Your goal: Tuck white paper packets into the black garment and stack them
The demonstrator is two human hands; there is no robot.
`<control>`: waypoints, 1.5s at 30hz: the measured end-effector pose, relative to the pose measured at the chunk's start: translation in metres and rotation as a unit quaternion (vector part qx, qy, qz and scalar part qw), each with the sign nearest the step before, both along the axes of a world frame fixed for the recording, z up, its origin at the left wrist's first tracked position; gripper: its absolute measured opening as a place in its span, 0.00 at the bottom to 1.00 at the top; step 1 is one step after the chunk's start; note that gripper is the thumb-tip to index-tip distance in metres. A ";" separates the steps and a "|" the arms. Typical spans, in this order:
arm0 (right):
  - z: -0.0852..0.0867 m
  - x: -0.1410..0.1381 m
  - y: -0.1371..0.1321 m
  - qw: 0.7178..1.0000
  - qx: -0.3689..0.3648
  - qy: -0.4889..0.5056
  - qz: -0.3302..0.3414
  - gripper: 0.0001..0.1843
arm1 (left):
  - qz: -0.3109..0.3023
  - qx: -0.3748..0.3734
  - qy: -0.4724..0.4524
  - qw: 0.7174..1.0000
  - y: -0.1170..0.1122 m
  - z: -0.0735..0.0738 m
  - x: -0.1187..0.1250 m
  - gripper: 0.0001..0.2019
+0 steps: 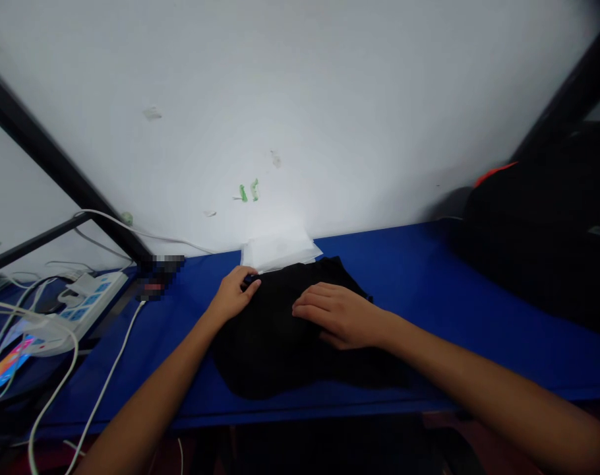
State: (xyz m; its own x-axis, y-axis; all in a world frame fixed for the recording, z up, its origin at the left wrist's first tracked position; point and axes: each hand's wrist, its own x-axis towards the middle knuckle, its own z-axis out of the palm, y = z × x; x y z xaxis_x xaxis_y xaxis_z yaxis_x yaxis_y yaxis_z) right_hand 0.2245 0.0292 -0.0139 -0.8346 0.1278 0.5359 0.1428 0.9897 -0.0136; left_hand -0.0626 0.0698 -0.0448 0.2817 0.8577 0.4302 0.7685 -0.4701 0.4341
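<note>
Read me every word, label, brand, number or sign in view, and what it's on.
No text can be read anywhere.
Phone: screen lit, too blurred to read.
Power strip: no legible marking.
Pixelated item: unreadable.
Green marks on the wall: no clear sign.
Black cloth, white sheets: no text seen.

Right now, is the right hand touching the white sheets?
Apart. The head view shows a visible stretch of black cloth between the right hand and the white sheets by the wall.
</note>
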 end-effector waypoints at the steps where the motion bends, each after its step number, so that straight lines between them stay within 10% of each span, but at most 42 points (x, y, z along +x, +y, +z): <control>1: 0.000 0.000 0.000 1.000 -0.004 -0.001 -0.001 0.19 | -0.006 0.003 -0.003 1.000 0.000 0.000 0.000 0.11; 14: 0.003 0.001 0.002 1.000 -0.010 -0.002 -0.022 0.22 | -0.005 0.025 0.023 0.999 -0.020 0.017 0.013 0.23; 21: 0.006 0.005 0.002 0.998 0.029 0.033 -0.046 0.20 | -0.284 -0.067 -0.044 0.955 -0.070 0.039 0.051 0.50; 29: 0.002 0.006 0.004 0.998 0.004 0.037 -0.054 0.22 | -0.218 -0.070 -0.053 0.972 -0.063 0.041 0.046 0.24; 41: 0.015 0.023 0.017 0.993 0.017 0.066 -0.091 0.22 | -0.153 -0.042 0.087 0.983 -0.057 0.051 0.024 0.44; 45: 0.017 0.029 0.022 0.994 0.001 0.057 -0.096 0.24 | -0.139 -0.072 0.166 0.974 -0.053 0.048 0.023 0.31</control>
